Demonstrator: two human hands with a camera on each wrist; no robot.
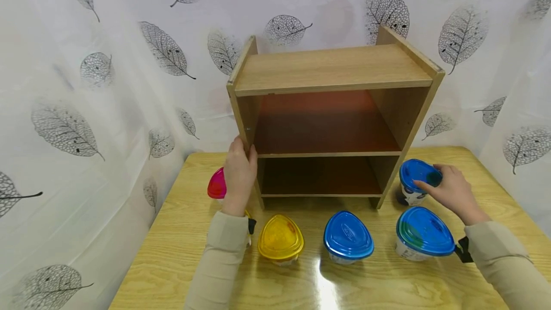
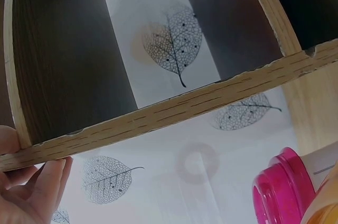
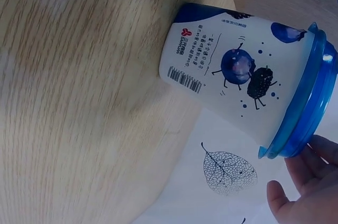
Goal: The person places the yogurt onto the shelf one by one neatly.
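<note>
A wooden shelf unit stands on the table, with two open compartments facing me. My left hand grips the front edge of its left side panel; in the left wrist view the thumb and fingers lie on either side of that board. To the right of the shelf is an upright white tub with a blue lid, printed with a blueberry and a blackberry. My right hand is at this lid, fingers touching its rim. The right wrist view shows the thumb apart from the lid.
In front of the shelf stand a yellow-lidded tub, a blue-lidded tub and another blue-lidded tub. A pink-lidded tub and a second yellow one are partly hidden by my left arm. Behind hangs a leaf-patterned curtain.
</note>
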